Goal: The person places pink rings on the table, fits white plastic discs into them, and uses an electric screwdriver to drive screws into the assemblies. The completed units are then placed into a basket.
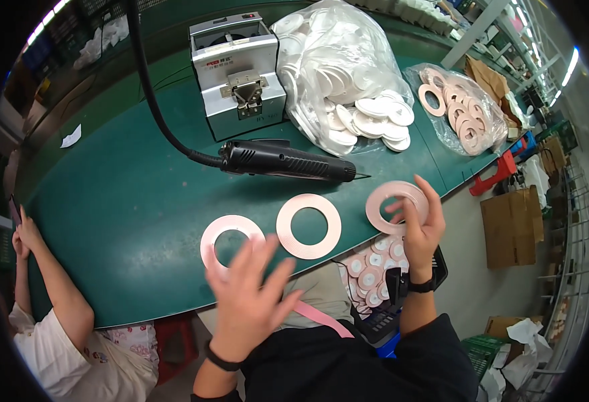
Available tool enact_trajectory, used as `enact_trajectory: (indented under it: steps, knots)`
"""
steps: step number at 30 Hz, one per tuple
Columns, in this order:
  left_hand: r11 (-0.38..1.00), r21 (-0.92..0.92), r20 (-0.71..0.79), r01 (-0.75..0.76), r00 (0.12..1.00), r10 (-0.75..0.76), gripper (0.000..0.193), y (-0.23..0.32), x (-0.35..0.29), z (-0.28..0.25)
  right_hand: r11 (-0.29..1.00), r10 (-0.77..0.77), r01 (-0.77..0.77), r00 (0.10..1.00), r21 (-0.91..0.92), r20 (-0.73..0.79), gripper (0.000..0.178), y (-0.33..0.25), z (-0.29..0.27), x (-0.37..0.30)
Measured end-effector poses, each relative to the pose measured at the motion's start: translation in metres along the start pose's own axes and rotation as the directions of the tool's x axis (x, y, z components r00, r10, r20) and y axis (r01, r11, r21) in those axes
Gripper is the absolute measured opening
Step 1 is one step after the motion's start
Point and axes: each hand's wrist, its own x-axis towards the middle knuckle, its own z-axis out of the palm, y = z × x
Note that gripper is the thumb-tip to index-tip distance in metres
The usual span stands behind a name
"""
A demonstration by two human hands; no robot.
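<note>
My left hand [247, 301] hovers with spread fingers at the table's near edge, holding nothing; its blurred fingertips overlap a pale pink flat ring [208, 236]. A second pink ring [283, 226], finely grooved, lies flat just right of it. In my right hand [425, 228] is a third pink ring [373, 208], gripped at its right side with some fingers through the hole. Beyond the rings a black electric screwdriver [288, 163] lies on its side, its bit pointing right and its cable rising to the upper left.
A silver box-shaped machine [244, 122] stands behind the screwdriver. Right of it are a clear bag [335, 40] of white discs and a bag of pink rings [469, 134]. Pink-and-white discs [369, 276] lie below the table edge. A co-worker's arm [60, 281] rests at the left.
</note>
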Motion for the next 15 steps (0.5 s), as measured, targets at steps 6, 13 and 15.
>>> enact_trajectory:
  steps: [6,13,15]
  knots:
    - [0.997,-0.034,0.008,-0.075,0.997,0.075,0.042,0.01,0.024,0.042,0.843,-0.287,0.314,0.949,-0.436,0.129,0.052,0.021,0.007,0.02]
    - [0.98,-0.102,-0.116,-0.172,0.98,0.16,0.032,0.016,0.008,0.038,0.728,-0.309,0.392,0.92,-0.562,0.241,0.052,0.019,0.019,0.013]
    - [0.969,-0.23,-0.255,-0.088,0.967,0.027,0.028,0.018,0.009,0.036,0.728,-0.292,0.399,0.916,-0.557,0.275,0.054,0.015,0.023,0.014]
